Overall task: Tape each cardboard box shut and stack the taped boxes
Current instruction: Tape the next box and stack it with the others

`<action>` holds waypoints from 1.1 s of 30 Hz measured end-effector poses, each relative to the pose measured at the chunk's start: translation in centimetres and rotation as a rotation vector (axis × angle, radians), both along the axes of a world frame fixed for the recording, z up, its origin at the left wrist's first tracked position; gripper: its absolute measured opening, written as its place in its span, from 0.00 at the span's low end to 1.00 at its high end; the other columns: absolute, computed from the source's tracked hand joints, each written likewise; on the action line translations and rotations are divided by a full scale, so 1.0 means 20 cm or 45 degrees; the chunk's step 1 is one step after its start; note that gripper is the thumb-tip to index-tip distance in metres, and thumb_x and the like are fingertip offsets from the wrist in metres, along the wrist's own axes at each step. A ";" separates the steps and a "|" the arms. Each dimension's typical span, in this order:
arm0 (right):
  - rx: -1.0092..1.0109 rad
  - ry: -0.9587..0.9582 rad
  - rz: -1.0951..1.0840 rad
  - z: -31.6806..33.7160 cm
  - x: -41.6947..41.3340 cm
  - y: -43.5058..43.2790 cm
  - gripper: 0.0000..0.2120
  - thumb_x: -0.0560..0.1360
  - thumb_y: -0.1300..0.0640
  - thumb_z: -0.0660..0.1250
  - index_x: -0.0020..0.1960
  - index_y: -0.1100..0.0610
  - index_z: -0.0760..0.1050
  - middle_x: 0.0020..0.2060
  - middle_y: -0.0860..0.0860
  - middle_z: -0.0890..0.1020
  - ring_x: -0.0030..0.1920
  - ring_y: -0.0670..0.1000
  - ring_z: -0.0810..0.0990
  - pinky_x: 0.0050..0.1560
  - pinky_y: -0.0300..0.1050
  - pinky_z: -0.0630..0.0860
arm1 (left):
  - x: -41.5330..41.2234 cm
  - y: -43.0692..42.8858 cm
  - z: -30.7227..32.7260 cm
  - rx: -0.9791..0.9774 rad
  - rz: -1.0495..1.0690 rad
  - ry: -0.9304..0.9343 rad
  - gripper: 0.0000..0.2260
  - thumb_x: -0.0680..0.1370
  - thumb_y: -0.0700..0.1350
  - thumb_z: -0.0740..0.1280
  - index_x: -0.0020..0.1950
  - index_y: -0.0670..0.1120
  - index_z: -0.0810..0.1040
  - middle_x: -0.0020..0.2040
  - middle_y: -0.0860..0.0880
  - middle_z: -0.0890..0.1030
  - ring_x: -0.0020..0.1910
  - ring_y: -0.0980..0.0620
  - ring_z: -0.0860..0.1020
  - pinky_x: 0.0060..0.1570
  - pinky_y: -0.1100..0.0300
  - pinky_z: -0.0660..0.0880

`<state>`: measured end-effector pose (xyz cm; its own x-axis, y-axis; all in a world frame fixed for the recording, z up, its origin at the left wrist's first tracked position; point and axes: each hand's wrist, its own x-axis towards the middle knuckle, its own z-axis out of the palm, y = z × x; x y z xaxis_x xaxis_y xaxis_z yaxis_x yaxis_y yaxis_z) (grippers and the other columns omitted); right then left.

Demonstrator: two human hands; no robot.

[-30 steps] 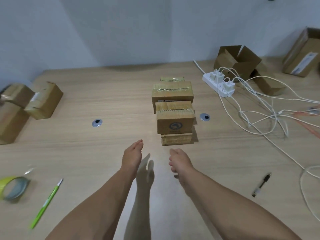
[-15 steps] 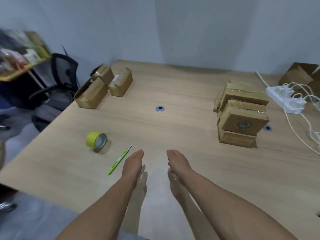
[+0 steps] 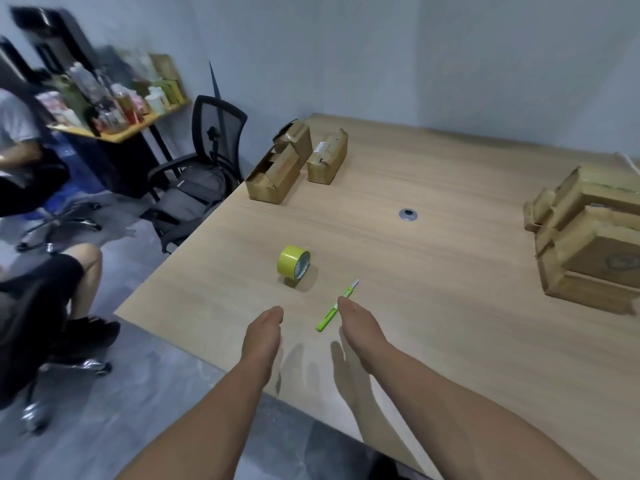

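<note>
Left hand: the left hand (image 3: pixel 262 336) is stretched forward over the near edge of the surface (image 3: pixel 450 306), fingers straight and together, holding nothing.
Right hand: the right hand (image 3: pixel 360 332) reaches out the same way, fingers straight and empty. A clear gap separates the two hands.
Tape: a yellow roll of tape (image 3: pixel 292 266) stands on its edge just ahead of the left hand, a little to its right, untouched.
Cutter: a green cutter (image 3: pixel 329 317) lies flat between the hands. The right hand's fingertips overlap its middle in this view, and I cannot tell whether they touch it.
Stack: well off to the right of the right hand sits a stack (image 3: pixel 595 251) of several boxes with flaps down. Glossy strips on the upper ones suggest tape, and the frame edge cuts the pile off.
Loose boxes: well ahead of the left hand, near the surface's far left edge, three loose boxes (image 3: pixel 277 171) lie close together with flaps raised or ajar. I can make out no sealing tape on them.
Done: judging by the stack, a good share of the boxes is already sealed and piled.
Left to do: the three loose boxes appear to need closing, taping and carrying to the stack.
Step in hand: probably between boxes, with both hands free to go for the tape, the cutter or the next box. Which one is unclear.
Other: a round grommet (image 3: pixel 408 215) is set in the surface ahead of the right hand.
</note>
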<state>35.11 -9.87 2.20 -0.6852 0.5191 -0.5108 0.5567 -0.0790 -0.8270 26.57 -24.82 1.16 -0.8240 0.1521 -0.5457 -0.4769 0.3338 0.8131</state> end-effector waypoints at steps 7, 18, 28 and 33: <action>0.077 0.007 -0.092 -0.03 -0.20 0.10 0.23 0.85 0.46 0.51 0.61 0.64 0.75 0.53 0.57 0.75 0.54 0.57 0.72 0.54 0.50 0.66 | -0.22 0.02 -0.03 -0.016 0.027 0.005 0.17 0.83 0.50 0.61 0.68 0.44 0.76 0.66 0.45 0.78 0.65 0.45 0.75 0.68 0.49 0.69; 0.090 0.089 -0.243 -0.01 -0.64 0.26 0.18 0.84 0.47 0.54 0.43 0.56 0.72 0.41 0.51 0.75 0.46 0.54 0.73 0.49 0.49 0.69 | -0.67 0.13 -0.05 -0.052 0.088 0.021 0.07 0.81 0.49 0.61 0.52 0.46 0.75 0.53 0.48 0.77 0.53 0.47 0.74 0.55 0.52 0.69; 0.043 0.091 -0.356 -0.05 -1.23 0.25 0.17 0.83 0.46 0.55 0.41 0.52 0.71 0.41 0.49 0.75 0.49 0.56 0.76 0.50 0.50 0.70 | -1.30 0.12 -0.12 -0.058 -0.050 -0.025 0.06 0.81 0.51 0.61 0.52 0.50 0.75 0.55 0.50 0.77 0.56 0.49 0.75 0.61 0.50 0.69; -0.046 0.086 -0.421 -0.07 -1.53 0.23 0.15 0.84 0.46 0.54 0.44 0.51 0.71 0.41 0.47 0.74 0.46 0.51 0.74 0.45 0.46 0.69 | -1.66 0.13 -0.18 -0.062 -0.155 -0.079 0.07 0.80 0.51 0.62 0.43 0.54 0.72 0.49 0.51 0.74 0.50 0.49 0.71 0.54 0.51 0.67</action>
<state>4.57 -5.17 0.71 -0.5157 0.7013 -0.4922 0.4404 -0.2758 -0.8544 -6.72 -22.19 -2.45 -0.7654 0.2213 -0.6043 -0.4794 0.4304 0.7648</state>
